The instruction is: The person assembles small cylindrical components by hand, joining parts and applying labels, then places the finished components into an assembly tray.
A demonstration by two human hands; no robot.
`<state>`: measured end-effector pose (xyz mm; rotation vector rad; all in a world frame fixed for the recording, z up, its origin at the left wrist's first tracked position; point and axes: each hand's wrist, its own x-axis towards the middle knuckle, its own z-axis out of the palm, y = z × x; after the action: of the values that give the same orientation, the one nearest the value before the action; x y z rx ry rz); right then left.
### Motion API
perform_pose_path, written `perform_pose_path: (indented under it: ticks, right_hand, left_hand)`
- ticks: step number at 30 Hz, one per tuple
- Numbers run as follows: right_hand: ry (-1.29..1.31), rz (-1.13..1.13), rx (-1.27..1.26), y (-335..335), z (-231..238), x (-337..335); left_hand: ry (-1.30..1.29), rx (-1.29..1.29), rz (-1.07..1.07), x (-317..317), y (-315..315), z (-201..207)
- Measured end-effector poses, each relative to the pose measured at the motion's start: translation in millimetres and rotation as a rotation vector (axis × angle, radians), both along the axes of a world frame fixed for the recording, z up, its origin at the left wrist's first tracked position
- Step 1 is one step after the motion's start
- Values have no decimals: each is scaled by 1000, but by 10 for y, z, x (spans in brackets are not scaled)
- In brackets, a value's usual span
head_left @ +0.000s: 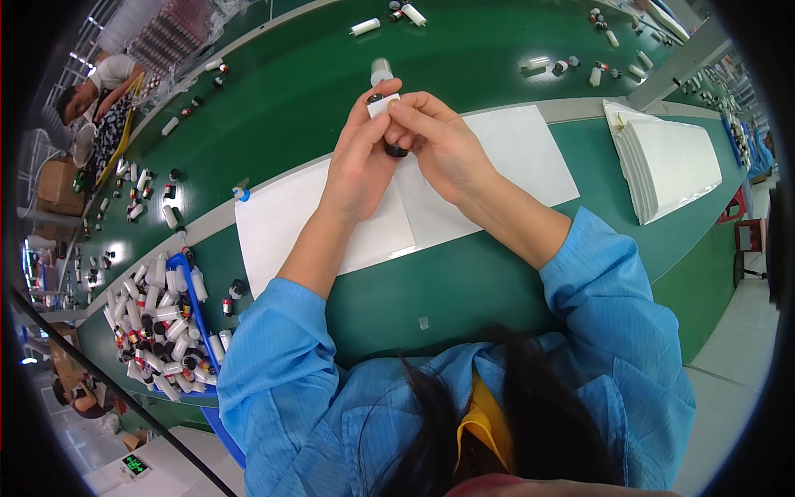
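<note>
Both my hands meet over the far edge of the work table, closed around a small bottle with a white label [382, 105]. My left hand [356, 161] wraps it from the left. With its thumb on the label, my right hand [451, 149] grips from the right. A dark round end [396, 151] shows below the fingers. Just beyond the fingertips is a frosted, clear-topped piece [381, 71]; I cannot tell whether it belongs to the held bottle. White sheets [522, 153] lie flat beneath my hands and forearms.
A blue bin [184, 277] heaped with similar bottles stands at the left. More bottles [137, 186] lie scattered on the green surface beyond. A stack of white sheets [671, 161] rests at the right. A metal post [683, 62] rises behind it. Another person [103, 83] sits at far left.
</note>
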<state>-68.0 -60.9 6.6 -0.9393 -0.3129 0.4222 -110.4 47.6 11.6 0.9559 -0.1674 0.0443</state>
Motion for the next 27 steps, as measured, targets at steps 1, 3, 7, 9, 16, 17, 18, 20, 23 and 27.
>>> perform_pose_path:
  ticks: [1,3,7,9,16,17,18,20,23,27]
  right_hand:
    - [4,5,-10,-8,-3,-8]
    - [14,10,-20,-24,3,-12]
    - [-28,39,-40,-63,56,9]
    - [-77,61,-71,-95,76,29]
    - [-126,89,-126,-132,85,51]
    - [-99,136,-164,-138,131,38]
    - [-72,183,-202,-151,148,35]
    - [-79,185,-324,-198,208,75]
    - [-259,162,-274,-223,267,91]
    - [-456,99,-390,-269,379,58]
  left_hand:
    - [5,1,-1,2,11,-34]
    - [-88,49,-40,45,51,-122]
    - [-77,71,-10,25,20,-93]
    - [-70,7,-18,7,10,-86]
    - [-56,-63,-102,21,41,-143]
    - [-44,-82,-113,25,49,-160]
    - [-42,-83,-99,62,72,-192]
    - [-126,-167,-410,77,140,-213]
    - [-104,-128,-460,19,141,-138]
    - [-27,80,-480,-52,207,-39]
